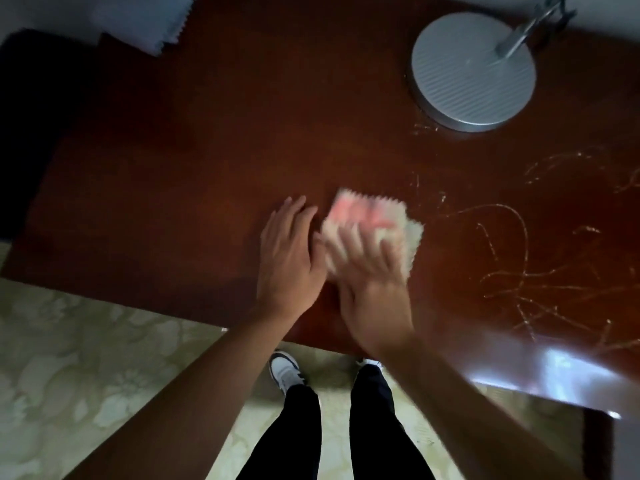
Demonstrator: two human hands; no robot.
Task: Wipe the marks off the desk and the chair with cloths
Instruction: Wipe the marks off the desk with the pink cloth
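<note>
A dark reddish-brown desk (pixel 194 161) fills the upper view. A pink and cream cloth (pixel 372 216) lies on it near the front middle. My right hand (pixel 372 289) presses flat on the cloth with spread fingers, and both are blurred. My left hand (pixel 291 258) rests flat on the desk just left of the cloth, fingers straight. Pale scribbled marks (pixel 512 271) cover the right part of the desk. A grey cloth (pixel 145 19) lies at the far left corner. No chair is clearly in view.
A round grey lamp base (pixel 472 69) with a metal arm stands at the back right. The desk's front edge runs across below my hands, with patterned pale floor (pixel 86 358) and my legs and shoes below it.
</note>
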